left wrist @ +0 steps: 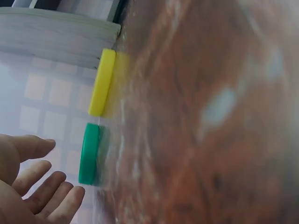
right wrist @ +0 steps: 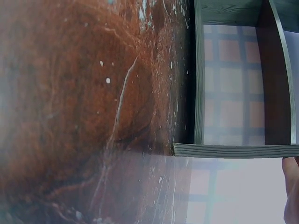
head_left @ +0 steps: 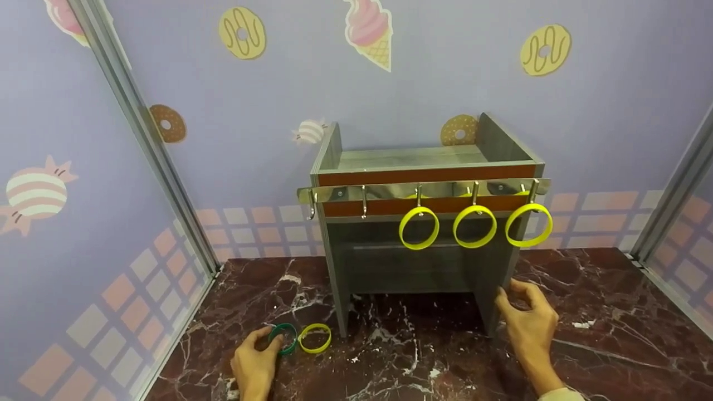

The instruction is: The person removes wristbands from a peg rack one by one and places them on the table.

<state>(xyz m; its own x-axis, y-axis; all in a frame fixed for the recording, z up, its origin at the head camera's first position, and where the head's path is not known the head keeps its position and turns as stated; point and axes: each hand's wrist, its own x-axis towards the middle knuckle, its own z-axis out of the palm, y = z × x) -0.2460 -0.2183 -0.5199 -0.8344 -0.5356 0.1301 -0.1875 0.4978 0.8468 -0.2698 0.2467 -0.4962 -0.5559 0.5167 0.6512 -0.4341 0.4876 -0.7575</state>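
Observation:
A green ring (head_left: 284, 339) and a yellow ring (head_left: 316, 338) stand side by side on the marbled tabletop. My left hand (head_left: 256, 359) is beside the green ring; the left wrist view has its fingers (left wrist: 65, 205) spread loosely, apart from the green ring (left wrist: 88, 154). Three yellow rings hang from the metal hook rail (head_left: 390, 192) on the front of a grey wooden rack (head_left: 420, 159), while its two leftmost hooks are bare. With thumb and forefinger, my right hand (head_left: 532, 320) touches the rack's right side panel (right wrist: 233, 150); most of this hand lies outside the right wrist view.
Purple walls (head_left: 184, 55) with sweet and tile patterns enclose the table (head_left: 390, 367) at the back and both sides. Metal posts (head_left: 150, 150) mark the corners. The rack stands near the back wall, with an open-topped tray above and a hollow lower part.

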